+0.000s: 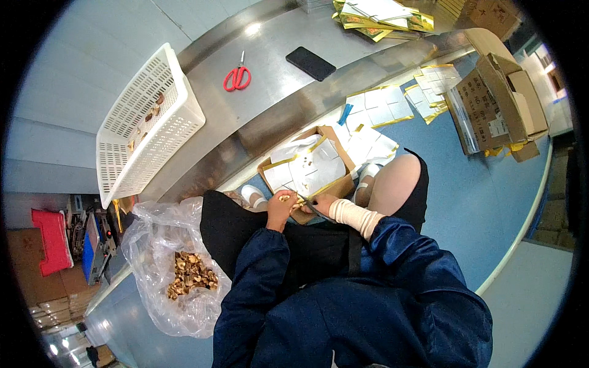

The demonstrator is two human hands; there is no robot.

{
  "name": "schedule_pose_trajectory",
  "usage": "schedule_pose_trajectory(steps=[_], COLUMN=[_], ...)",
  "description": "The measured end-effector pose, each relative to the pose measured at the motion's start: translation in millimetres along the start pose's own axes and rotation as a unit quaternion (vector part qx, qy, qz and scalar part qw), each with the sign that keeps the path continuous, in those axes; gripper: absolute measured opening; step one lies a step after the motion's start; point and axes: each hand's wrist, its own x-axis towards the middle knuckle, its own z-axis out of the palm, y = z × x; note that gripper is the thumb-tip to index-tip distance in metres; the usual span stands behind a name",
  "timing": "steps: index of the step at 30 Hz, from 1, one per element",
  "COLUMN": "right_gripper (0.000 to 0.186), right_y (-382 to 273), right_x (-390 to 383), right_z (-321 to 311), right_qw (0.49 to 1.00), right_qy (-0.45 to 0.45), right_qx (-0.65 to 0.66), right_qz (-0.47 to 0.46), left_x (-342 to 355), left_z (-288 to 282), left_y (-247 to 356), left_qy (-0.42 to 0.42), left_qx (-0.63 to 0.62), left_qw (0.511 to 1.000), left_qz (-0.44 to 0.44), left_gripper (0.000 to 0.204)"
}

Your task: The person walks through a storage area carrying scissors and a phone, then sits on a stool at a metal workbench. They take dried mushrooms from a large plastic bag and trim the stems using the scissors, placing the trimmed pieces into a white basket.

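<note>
My left hand (279,208) is closed round a small yellow-brown piece (284,197) that looks like dried mushroom. In my right hand (323,203), wrapped at the wrist by a cream cuff, is a pair of dark scissors (305,200), its blades pointing at the left hand. Both hands are over my lap, at the near edge of a cardboard box (343,151) lined with white sheets (314,167). A few small bits lie on the lining. Left of my leg, a clear plastic bag (153,236) stands open around many brown dried mushroom pieces (190,274).
A white perforated basket (191,104) with a few brown pieces rests at the left. Red-handled scissors (237,78) and a black phone (310,63) lie on the metal table (270,49). White-and-yellow sheets (383,105) cover part of the floor; a cardboard carton (481,113) is at right.
</note>
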Motion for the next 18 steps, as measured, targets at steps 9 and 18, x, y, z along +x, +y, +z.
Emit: schedule_pose_trajectory(steps=[9,18], right_gripper=[0.060,0.069], right_y=[0.7,-32.8], right_x=[-3.7,-24.8], right_z=[1.2,-28.1], right_qw=[0.995,0.996], right_qy=[0.072,0.049], right_qx=[-0.070,0.068], right_qz=[-0.004,-0.005], left_x=[0.7,6.4], left_z=[1.5,-19.4], left_y=[-5.0,9.9], left_qy=[0.010,0.086], left_qx=[0.195,-0.254], left_qw=[0.969,0.963], left_qz=[0.150,0.012], left_gripper=[0.012,0.013])
